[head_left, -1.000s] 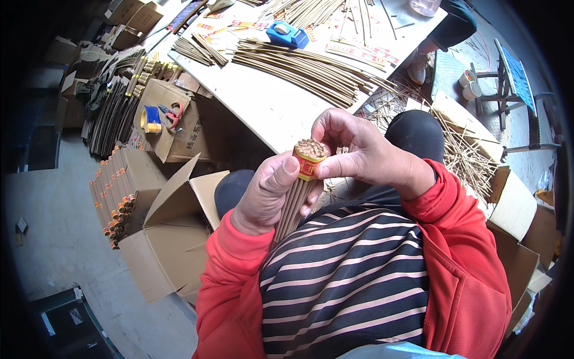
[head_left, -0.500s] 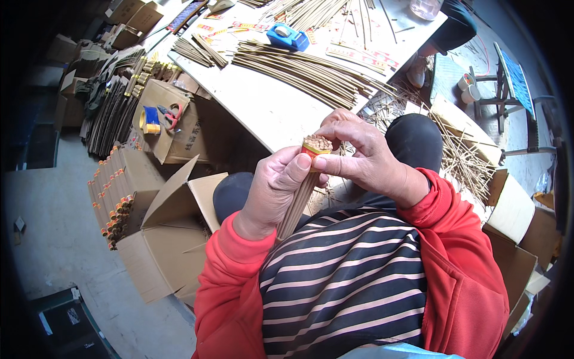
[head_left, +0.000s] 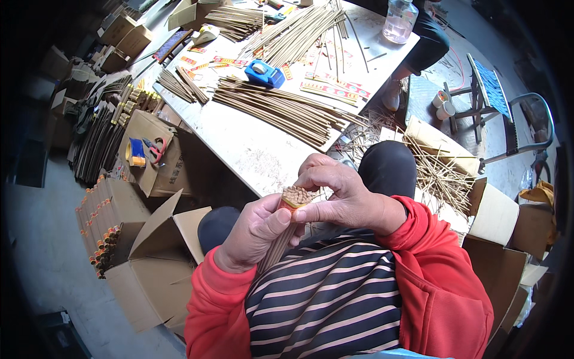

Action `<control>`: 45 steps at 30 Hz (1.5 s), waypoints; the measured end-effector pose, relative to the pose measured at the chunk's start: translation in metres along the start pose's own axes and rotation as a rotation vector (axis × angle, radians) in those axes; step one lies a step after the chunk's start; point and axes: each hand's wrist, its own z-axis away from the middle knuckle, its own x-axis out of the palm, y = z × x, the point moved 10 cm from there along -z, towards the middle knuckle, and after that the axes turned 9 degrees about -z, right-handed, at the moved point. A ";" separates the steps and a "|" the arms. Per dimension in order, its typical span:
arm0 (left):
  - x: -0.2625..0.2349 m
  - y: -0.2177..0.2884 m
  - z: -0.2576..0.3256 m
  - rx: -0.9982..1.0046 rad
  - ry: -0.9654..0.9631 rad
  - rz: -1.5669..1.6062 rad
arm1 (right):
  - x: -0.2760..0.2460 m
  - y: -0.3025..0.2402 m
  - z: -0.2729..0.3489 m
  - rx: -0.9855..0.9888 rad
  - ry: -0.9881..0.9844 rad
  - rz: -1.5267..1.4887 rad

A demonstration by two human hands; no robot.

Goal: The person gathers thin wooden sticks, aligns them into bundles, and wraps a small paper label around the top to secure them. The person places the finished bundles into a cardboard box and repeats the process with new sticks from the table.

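A bundle of brown incense sticks (head_left: pixel 296 195) is held close in front of my striped top, its cut end tilted up toward me. A red and yellow paper band (head_left: pixel 288 206) wraps the bundle just below that end. My left hand (head_left: pixel 254 230) is closed round the bundle, with its thumb pressing on the band. My right hand (head_left: pixel 344 194) pinches the band and upper end from the other side, thumb in front and fingers curled behind. The bundle's lower part runs down past my left hand toward my lap.
The white table (head_left: pixel 254 161) ahead carries loose incense sticks (head_left: pixel 269 110), a blue tape dispenser (head_left: pixel 264 73), paper labels and a clear jar (head_left: pixel 399 23). Open cardboard boxes (head_left: pixel 149 284) stand at my left, beside stacked bundles (head_left: pixel 98 224). Scissors (head_left: pixel 157 151) lie on a carton. Scattered sticks (head_left: pixel 442 173) are at right.
My view has shifted, so the far part of the table shows more. Both hands keep their grip on the bundle at the paper band, with only slight finger movement.
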 end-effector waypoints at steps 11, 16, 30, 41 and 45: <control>0.017 0.040 0.006 0.132 -0.010 -0.116 | -0.004 -0.020 -0.019 0.000 -0.005 -0.197; 0.027 0.078 0.011 0.259 0.007 -0.229 | -0.015 -0.057 -0.039 -0.130 0.049 -0.101; 0.001 0.126 0.002 0.665 0.102 -0.339 | -0.009 -0.055 -0.101 -0.036 -0.078 -0.147; -0.154 0.132 0.080 1.026 0.848 -0.238 | -0.085 0.142 -0.188 0.528 0.214 0.044; -0.191 0.113 0.072 0.982 0.896 -0.254 | -0.122 0.240 -0.186 0.844 0.089 0.456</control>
